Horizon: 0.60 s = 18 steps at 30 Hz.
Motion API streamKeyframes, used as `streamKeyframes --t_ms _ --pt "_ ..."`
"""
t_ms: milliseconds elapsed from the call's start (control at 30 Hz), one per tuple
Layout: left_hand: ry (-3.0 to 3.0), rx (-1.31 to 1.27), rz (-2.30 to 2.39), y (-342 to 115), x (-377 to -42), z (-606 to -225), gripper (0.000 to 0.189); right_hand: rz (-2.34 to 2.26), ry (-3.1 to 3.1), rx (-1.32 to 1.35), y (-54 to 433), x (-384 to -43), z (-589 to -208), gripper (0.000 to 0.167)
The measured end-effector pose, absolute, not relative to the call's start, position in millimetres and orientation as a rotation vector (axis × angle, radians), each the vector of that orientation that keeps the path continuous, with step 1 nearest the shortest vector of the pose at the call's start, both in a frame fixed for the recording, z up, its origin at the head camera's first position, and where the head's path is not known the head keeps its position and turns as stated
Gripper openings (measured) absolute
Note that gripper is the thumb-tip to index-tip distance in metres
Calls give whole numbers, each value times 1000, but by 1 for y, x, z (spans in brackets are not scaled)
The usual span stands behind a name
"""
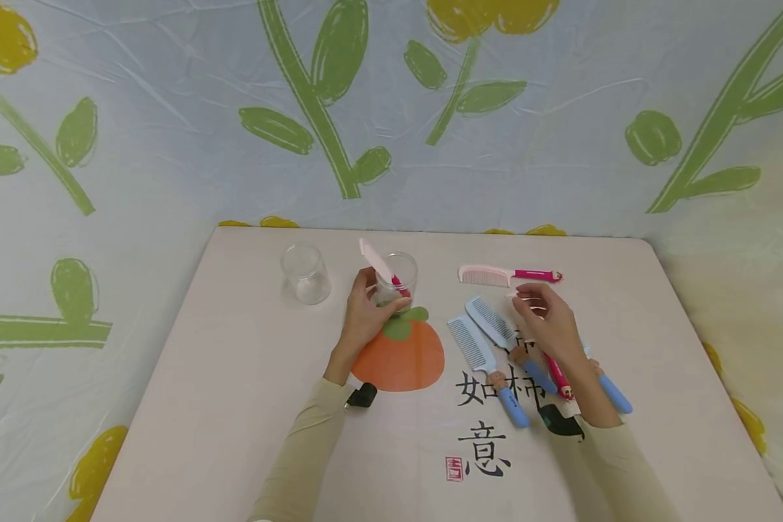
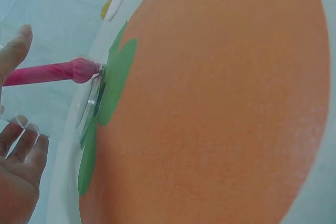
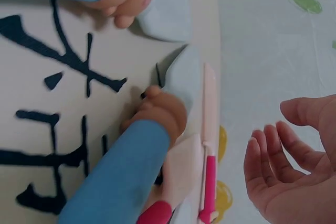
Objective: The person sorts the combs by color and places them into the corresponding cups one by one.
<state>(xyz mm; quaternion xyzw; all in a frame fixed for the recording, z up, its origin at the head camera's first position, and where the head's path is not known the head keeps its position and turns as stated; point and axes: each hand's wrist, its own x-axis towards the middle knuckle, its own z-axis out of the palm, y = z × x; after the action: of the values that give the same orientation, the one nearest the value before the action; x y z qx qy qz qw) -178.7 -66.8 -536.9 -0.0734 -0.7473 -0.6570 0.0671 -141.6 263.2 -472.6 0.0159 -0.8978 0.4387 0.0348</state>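
My left hand (image 1: 364, 308) grips a clear glass cup (image 1: 404, 270), thumb on the near side and fingers on the far side. Inside it leans a pale pink comb (image 1: 375, 259), its dark pink handle (image 2: 47, 73) down in the glass. Above the other combs hovers my right hand (image 1: 551, 319), fingers loosely bent and nothing held, as the right wrist view shows. Two light-blue combs (image 1: 473, 344) (image 1: 491, 320) lie left of it. Partly hidden under it are another pink comb (image 1: 557, 377) and a third blue comb (image 1: 613, 391).
A second glass cup (image 1: 307, 274) stands left of the gripped one. Another pink comb (image 1: 486, 275) lies across the back right of the table. The light tabletop (image 1: 235, 406) carries a printed orange persimmon (image 1: 401, 362) and black characters. A flowered cloth (image 1: 196, 109) hangs behind.
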Motion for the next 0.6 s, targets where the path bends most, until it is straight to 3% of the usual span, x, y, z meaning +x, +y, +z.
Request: streamKeyframes --t_ms 267,533,600 --pt "-2225 -217 -1995 -66 -179 -537 75 1293 -2809 6 280 -128 -485 41" --pt "-2242 -237 -1989 -66 -165 -503 70 1252 -2842 5 293 -115 -496 42" --pt "-2249 -236 -1982 -66 -168 -510 71 1230 -2833 21 296 -111 -498 38"
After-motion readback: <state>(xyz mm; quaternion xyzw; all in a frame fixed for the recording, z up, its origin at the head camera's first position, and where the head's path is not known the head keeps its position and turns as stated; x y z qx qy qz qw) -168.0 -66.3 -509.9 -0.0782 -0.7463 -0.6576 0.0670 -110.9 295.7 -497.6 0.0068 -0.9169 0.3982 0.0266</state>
